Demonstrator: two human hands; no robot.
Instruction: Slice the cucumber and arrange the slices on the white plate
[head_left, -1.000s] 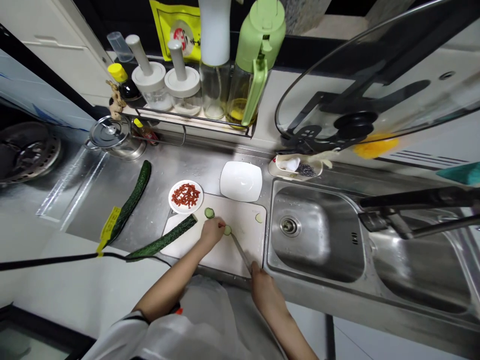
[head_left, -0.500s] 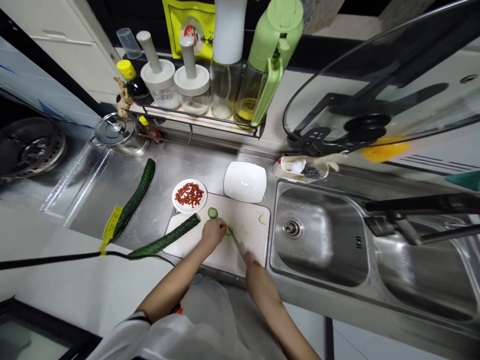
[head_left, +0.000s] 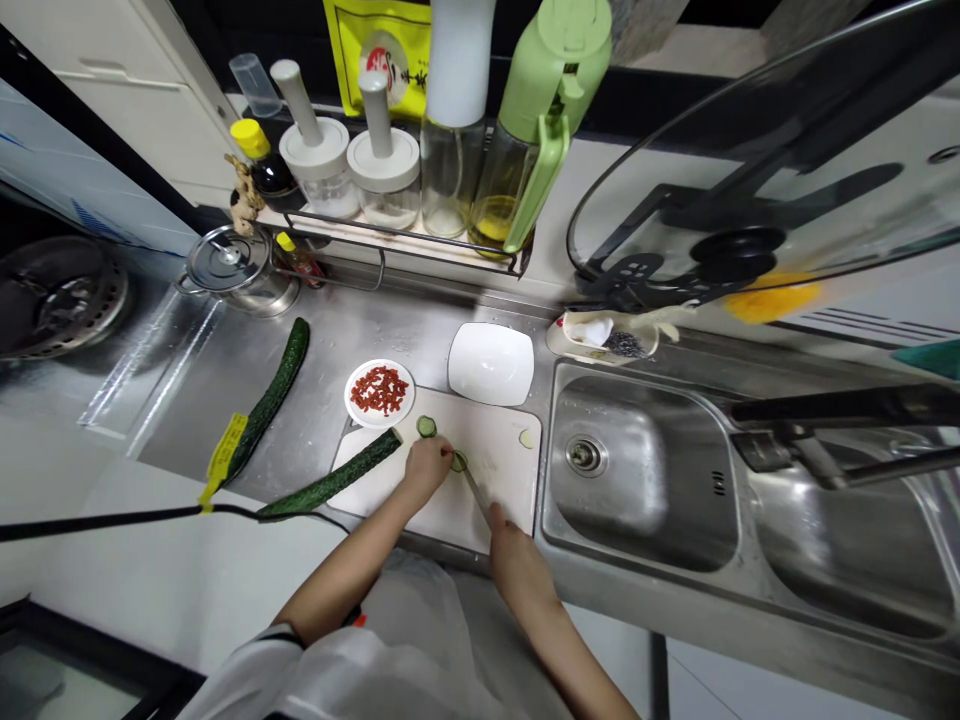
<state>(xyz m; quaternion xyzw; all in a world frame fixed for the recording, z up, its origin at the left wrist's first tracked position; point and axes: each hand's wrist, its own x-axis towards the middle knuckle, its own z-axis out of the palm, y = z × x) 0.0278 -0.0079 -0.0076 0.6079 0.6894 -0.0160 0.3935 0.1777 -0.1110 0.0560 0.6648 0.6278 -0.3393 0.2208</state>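
Note:
On the white cutting board (head_left: 491, 505) my left hand (head_left: 424, 467) is closed over a short piece of cucumber (head_left: 457, 461), whose cut end shows at my fingertips. My right hand (head_left: 514, 562) grips a knife (head_left: 475, 491) by the handle, its blade pointing up toward that cut end. One round cucumber slice (head_left: 427, 426) lies just above my left hand. Another slice (head_left: 526, 438) sits at the board's right edge. A long cucumber half (head_left: 334, 482) rests across the board's left corner.
A whole cucumber (head_left: 270, 396) with a yellow tag lies on the steel counter at left. A small plate of red berries (head_left: 379, 391) and an empty white dish (head_left: 491, 363) stand behind the board. The sink (head_left: 637, 470) is at right. A rack of bottles (head_left: 390, 170) lines the back.
My right hand and the knife have shifted a little left and closer to the cucumber piece. The camera view moved slightly. My left hand stays on the cucumber.

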